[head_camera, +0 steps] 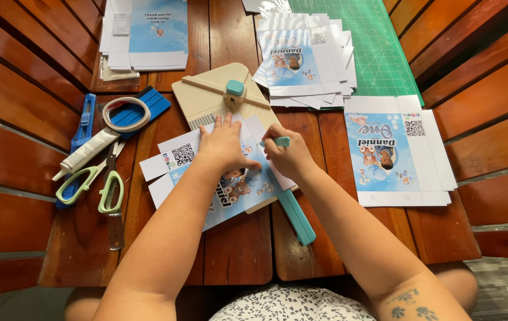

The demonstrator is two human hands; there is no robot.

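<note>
Hands are working over a printed sheet (pixel 230 190) that is lying on a beige scoring board (pixel 206 98) on the wooden table (pixel 236 249). The left hand (pixel 225 145) is pressing flat on the sheet, fingers spread apart, palm down, gripping nothing. The right hand (pixel 288 156) is closed around a small teal tool (pixel 278 141), whose tip is pointing left toward the left hand and sitting just above the sheet; whether it is touching the paper cannot be told. The sheet is showing blue artwork with teddy bears and a square code near its upper left corner, and it is lying tilted, its lower part hanging past the board's front edge. A teal slider (pixel 235 88) is sitting on the board's diagonal arm, and a teal bar (pixel 295 217) is running along the board's right edge toward the person.

Left of the board, green-handled scissors (pixel 102 190) are lying beside a white tube (pixel 86 153), a roll of tape (pixel 126 114) and a blue scraper (pixel 144 107). A blue cutter (pixel 84 122) is resting further left. One stack of printed sheets (pixel 400 154) is lying to the right, another stack (pixel 304 59) is resting partly on a green cutting mat (pixel 373 41), and a third pile (pixel 147 32) is sitting at the top left.
</note>
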